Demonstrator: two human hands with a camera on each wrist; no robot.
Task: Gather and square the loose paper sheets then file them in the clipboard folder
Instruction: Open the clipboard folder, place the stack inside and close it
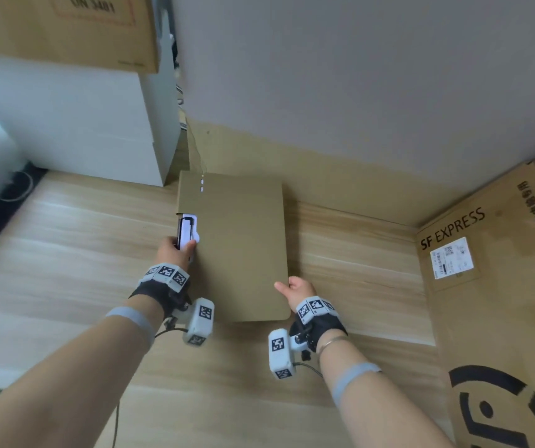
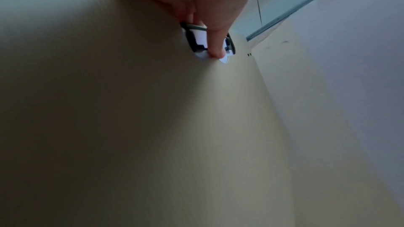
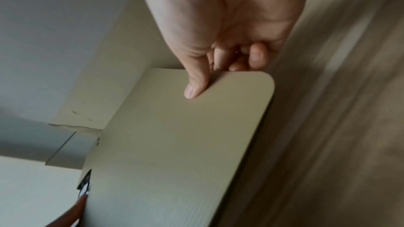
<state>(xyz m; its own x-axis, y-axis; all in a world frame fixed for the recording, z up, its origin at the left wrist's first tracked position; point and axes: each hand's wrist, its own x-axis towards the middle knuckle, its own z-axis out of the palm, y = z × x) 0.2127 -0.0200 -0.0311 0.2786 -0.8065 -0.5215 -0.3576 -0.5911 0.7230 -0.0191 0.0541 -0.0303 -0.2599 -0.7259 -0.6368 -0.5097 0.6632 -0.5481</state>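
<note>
The olive-tan clipboard folder [image 1: 240,247] is closed and held slightly above the wooden table between both hands. My left hand [image 1: 175,250] grips its left edge at the black-and-white clip [image 1: 188,229], with the thumb pressed on the clip [image 2: 201,40]. My right hand [image 1: 295,289] pinches the folder's near right edge, thumb on top of the cover [image 3: 194,85] and fingers curled beneath. The folder cover [image 3: 174,144] fills both wrist views. No loose paper sheets show in any view; the inside of the folder is hidden.
A light wooden table [image 1: 65,253] stretches around the folder. An SF Express cardboard box [image 1: 486,286] stands at the right. A white cabinet [image 1: 98,124] with a cardboard box [image 1: 65,24] on top is at the back left. A grey wall [image 1: 356,76] lies behind.
</note>
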